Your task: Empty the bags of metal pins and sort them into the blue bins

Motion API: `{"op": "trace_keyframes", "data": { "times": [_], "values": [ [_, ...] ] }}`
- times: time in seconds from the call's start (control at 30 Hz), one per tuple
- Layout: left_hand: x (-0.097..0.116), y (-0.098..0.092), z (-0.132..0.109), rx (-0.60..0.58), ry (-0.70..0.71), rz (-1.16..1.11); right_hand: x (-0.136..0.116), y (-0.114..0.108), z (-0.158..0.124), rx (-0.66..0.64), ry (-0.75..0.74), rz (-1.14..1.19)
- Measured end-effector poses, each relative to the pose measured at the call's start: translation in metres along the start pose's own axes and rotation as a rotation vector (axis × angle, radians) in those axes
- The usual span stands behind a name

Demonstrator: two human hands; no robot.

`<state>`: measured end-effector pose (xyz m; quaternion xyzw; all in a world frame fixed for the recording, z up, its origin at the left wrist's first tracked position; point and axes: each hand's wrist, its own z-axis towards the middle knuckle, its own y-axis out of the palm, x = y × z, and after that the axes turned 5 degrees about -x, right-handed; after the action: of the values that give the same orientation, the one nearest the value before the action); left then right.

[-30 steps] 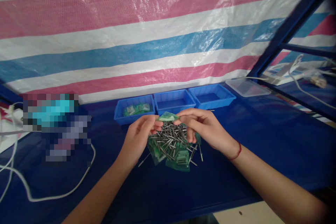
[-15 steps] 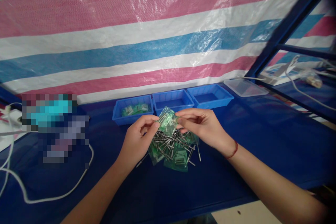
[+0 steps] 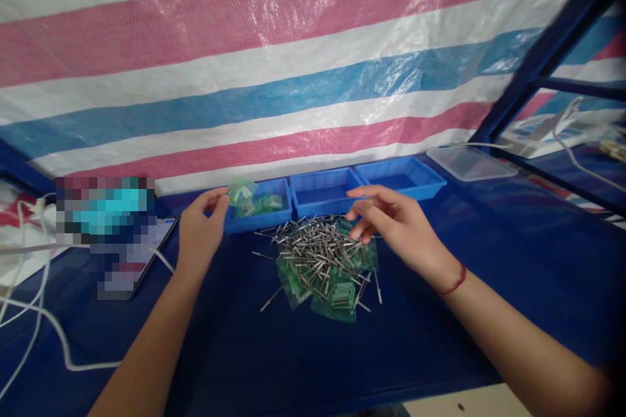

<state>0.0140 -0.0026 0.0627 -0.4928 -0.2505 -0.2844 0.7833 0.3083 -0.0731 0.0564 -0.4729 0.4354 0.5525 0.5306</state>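
Note:
Between the thumb and fingers of my left hand [image 3: 203, 225] is a small green plastic bag [image 3: 243, 191] with little metal pieces inside. It hangs over the left blue bin [image 3: 235, 225], where several similar green bags [image 3: 267, 203] lie. My right hand [image 3: 391, 221] hovers at the right side of a heap of metal blind rivets [image 3: 317, 251], fingers apart and holding nothing visible. Under and around the rivets are more green bags [image 3: 342, 298], partly covered by them. A few loose rivets [image 3: 271, 300] lie off to the heap's sides.
Two more blue bins, the middle one [image 3: 325, 186] and the right one [image 3: 401, 176], stand in a row along the striped sheet [image 3: 274, 104]. Beyond them lies a clear plastic lid [image 3: 469, 163]. White cables [image 3: 59, 332] and a partly blurred phone [image 3: 154, 251] are at the left.
My left hand has carried the green bag from above the heap leftward to the left bin. My right hand has let go of the bag and moved slightly right, its fingers opening.

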Motion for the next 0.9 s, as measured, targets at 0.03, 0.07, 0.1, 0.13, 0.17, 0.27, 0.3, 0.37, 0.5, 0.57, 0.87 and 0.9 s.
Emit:
{"op": "trace_keyframes", "data": {
  "times": [0.03, 0.07, 0.1, 0.13, 0.17, 0.27, 0.3, 0.37, 0.5, 0.57, 0.87, 0.9],
  "values": [
    [-0.002, 0.0, 0.001, -0.038, 0.002, 0.102, 0.0, -0.001, 0.0, -0.001, 0.001, -0.02],
    [-0.003, 0.001, 0.0, -0.074, 0.014, 0.222, -0.001, -0.003, 0.0, -0.009, 0.007, -0.053],
    [-0.003, 0.002, -0.001, -0.1, 0.033, 0.346, -0.002, -0.005, -0.001, -0.026, 0.017, -0.106],
    [-0.003, 0.002, -0.002, -0.104, 0.054, 0.46, -0.003, -0.007, -0.001, -0.056, 0.023, -0.185],
    [-0.001, 0.002, -0.004, -0.083, 0.078, 0.548, -0.004, -0.011, -0.002, -0.1, 0.017, -0.293],
    [0.005, 0.001, -0.009, -0.001, 0.197, 0.609, -0.009, -0.023, -0.002, -0.293, -0.037, -0.682],
    [0.008, 0.0, -0.012, 0.003, 0.261, 0.578, -0.01, -0.026, -0.001, -0.354, -0.042, -0.786],
    [0.018, 0.001, -0.019, -0.074, 0.411, 0.479, -0.009, -0.033, 0.001, -0.416, -0.017, -0.923],
    [0.043, 0.014, -0.045, -0.359, 0.644, 0.284, -0.003, -0.043, 0.007, -0.418, 0.045, -1.05],
    [0.052, 0.023, -0.059, -0.484, 0.712, 0.246, 0.0, -0.048, 0.009, -0.438, 0.092, -1.076],
    [0.057, 0.035, -0.075, -0.639, 0.764, 0.201, 0.009, -0.058, 0.011, -0.533, 0.218, -0.935],
    [0.056, 0.035, -0.075, -0.636, 0.766, 0.2, 0.011, -0.059, 0.012, -0.536, 0.225, -0.928]
  ]
}}
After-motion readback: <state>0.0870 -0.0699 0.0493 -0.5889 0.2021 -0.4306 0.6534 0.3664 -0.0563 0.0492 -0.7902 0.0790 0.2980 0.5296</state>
